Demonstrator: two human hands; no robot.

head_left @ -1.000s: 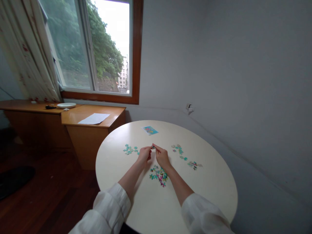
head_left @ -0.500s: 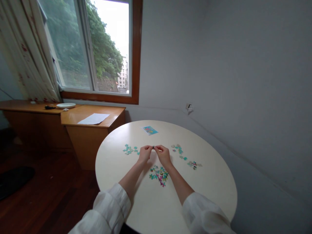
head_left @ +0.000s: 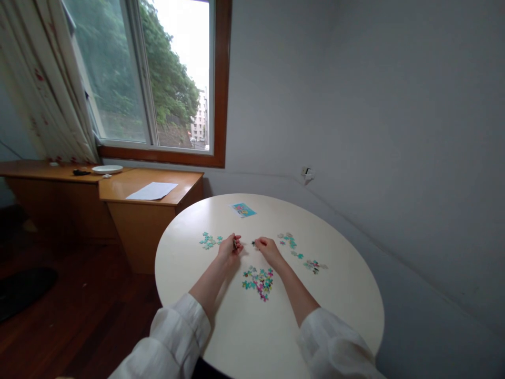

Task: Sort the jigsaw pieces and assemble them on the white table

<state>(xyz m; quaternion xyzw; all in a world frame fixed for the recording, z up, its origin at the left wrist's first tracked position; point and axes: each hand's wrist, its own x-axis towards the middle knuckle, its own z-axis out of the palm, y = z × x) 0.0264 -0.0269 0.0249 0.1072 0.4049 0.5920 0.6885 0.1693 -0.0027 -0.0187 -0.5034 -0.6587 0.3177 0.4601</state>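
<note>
My left hand [head_left: 229,246] is turned partly palm up, its fingers curled around dark jigsaw puzzle pieces [head_left: 234,244]; how many is hidden. Across a small gap, my right hand [head_left: 268,248] pinches a small dark puzzle piece [head_left: 253,243] between thumb and fingertips, just over the tabletop. Nearer to me, between my forearms, lies a pile of mixed puzzle pieces [head_left: 258,281] in teal, pink and yellow. Mostly teal pieces [head_left: 207,241] are spread left of my left hand. Right of my right hand are more teal pieces [head_left: 291,242] and a small mixed cluster [head_left: 313,266].
A colourful picture card [head_left: 243,210] lies toward the far side of the round white table [head_left: 331,310]. Behind on the left, a wooden desk [head_left: 187,184] holds white paper [head_left: 152,190] and a white plate [head_left: 107,169]. A grey wall borders the table's right side.
My hands were together at the fingertips over a small dark piece and have moved apart. The left has rolled palm up; the right has come slightly right and lower with a piece.
</note>
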